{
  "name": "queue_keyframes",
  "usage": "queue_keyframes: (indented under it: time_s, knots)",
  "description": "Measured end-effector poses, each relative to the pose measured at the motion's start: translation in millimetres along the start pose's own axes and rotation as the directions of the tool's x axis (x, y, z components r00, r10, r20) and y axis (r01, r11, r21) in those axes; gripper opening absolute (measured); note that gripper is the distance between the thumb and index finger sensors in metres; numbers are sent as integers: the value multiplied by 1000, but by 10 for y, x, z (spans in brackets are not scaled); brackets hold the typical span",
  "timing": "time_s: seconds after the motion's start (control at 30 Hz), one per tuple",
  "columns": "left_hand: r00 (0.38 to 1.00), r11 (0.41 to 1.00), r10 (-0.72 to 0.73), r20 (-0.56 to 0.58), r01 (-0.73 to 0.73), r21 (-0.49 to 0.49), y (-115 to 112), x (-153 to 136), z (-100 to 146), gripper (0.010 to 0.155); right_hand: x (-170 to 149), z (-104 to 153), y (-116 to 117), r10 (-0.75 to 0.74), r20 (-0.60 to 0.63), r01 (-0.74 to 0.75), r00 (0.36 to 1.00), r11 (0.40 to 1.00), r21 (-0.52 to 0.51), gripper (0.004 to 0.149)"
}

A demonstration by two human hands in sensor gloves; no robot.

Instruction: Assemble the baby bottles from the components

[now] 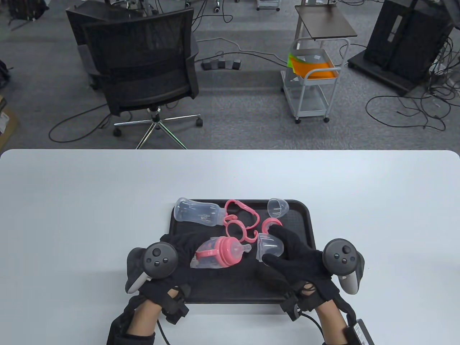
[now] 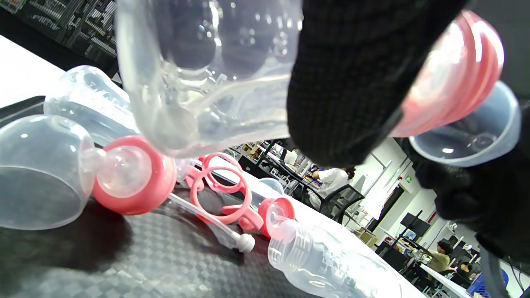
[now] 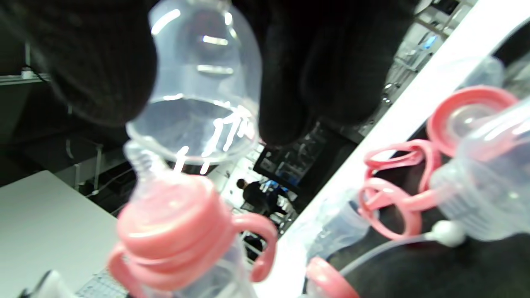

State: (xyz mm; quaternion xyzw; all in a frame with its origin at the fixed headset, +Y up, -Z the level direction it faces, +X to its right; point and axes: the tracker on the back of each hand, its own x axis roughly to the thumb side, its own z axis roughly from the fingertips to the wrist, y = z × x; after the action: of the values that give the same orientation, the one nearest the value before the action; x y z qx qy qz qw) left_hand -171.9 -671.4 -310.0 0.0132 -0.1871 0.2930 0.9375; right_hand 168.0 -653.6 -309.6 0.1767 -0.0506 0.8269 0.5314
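I read no lettering anywhere. My left hand [image 1: 169, 258] grips the pink-collared bottle [image 1: 219, 253] over the black tray [image 1: 309, 219]; my right hand [image 1: 291, 253] pinches a clear dome cap [image 1: 270, 246] beside its teat. Only the left wrist view shows the tray's woven-textured surface and a loose straw [image 2: 215, 223].

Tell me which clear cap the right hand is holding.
The clear cap just right of the assembled bottle's nipple, gripped by the right hand. The other clear cap lies untouched at the tray's far edge.
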Motion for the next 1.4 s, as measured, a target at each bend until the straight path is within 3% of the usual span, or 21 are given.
queue_keyframes:
  time_s: [0.8, 1.4]
  knots:
    - [987, 988, -155, 44, 155, 7, -104, 196, 6, 97, 104, 24, 311, 131, 133, -149, 982, 979, 140, 75]
    - [944, 944, -327, 46, 323, 71, -109, 363, 42, 98, 135, 53, 396, 229, 173, -251, 958, 961, 115, 74]
